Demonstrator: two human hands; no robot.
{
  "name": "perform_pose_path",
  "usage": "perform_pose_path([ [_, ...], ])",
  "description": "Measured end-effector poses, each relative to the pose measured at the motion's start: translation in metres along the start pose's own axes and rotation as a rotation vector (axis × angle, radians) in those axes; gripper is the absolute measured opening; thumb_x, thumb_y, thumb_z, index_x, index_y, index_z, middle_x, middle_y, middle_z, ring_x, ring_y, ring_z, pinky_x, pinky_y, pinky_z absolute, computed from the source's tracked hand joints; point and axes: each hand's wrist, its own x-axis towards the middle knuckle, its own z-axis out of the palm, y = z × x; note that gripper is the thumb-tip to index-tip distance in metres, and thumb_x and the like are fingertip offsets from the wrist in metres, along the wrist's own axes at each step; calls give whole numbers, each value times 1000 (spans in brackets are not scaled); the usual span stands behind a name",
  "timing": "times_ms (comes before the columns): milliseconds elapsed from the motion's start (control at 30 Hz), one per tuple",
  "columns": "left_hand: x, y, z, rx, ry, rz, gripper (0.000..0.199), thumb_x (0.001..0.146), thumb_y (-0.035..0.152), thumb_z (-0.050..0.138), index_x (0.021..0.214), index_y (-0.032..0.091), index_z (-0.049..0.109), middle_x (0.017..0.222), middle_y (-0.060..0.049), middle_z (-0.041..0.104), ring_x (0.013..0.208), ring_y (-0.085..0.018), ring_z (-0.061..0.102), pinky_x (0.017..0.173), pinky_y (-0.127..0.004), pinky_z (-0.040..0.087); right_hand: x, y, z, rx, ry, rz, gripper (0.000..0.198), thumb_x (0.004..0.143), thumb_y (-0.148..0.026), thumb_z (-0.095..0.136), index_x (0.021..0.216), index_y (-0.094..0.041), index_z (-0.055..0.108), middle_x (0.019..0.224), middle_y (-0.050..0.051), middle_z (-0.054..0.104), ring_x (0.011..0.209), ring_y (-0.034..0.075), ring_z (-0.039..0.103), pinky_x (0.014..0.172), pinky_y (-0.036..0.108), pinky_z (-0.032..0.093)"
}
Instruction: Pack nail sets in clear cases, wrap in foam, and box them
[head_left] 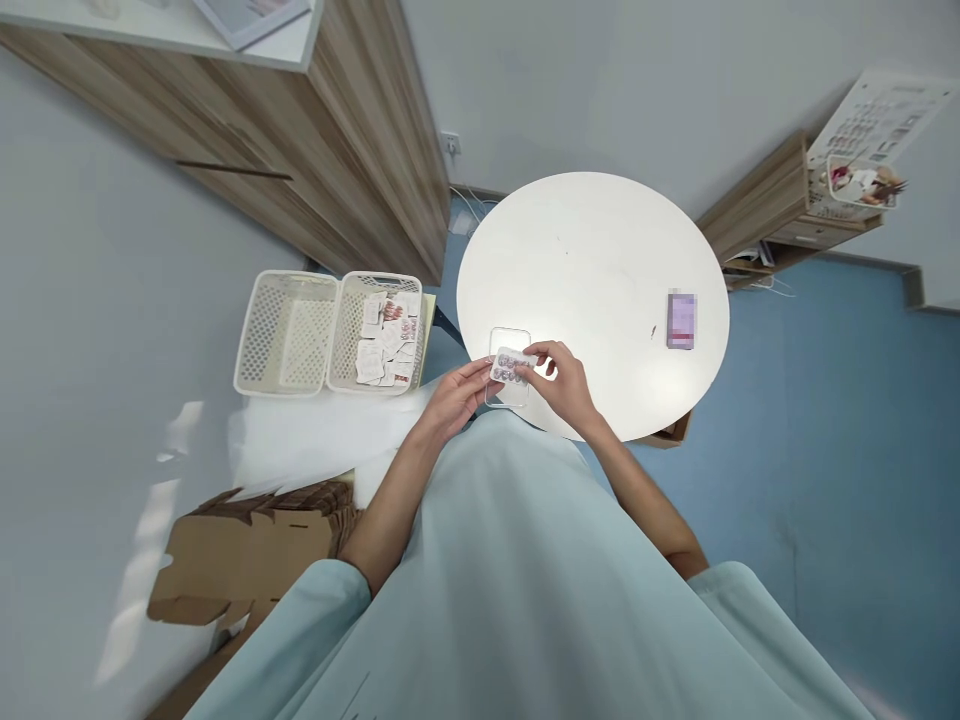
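Between both hands is a small white card [511, 364] bearing two rows of small, shiny purplish pieces that look like press-on nails. My left hand [459, 394] pinches the card's left edge with thumb and fingers. At the card's right side, my right hand [562, 384] is closed, its thumb and fingertips on that edge. Below the card, a clear plastic case [510, 329] lies at the near edge of the round white table [585, 240]. The card and fingers cover part of the case.
A purple box [681, 321] stands on the table's right side. To the left are a white basket [335, 345] of small packets and another white basket [259, 335]. Flattened cardboard boxes [247, 555] lie at lower left. A wooden cabinet [367, 120] rises behind the baskets.
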Motion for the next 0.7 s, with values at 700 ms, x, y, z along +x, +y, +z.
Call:
perform_pose_path([
  [700,4,-3,22,-20,7,-49,38,88,22,84,125,16,78,124,-13,77,117,-25,71,105,-38,54,-23,22,-3,-268,-36,-75,17,98,-34,75,114,-31,80,100,7,64,97,25,57,81,40,52],
])
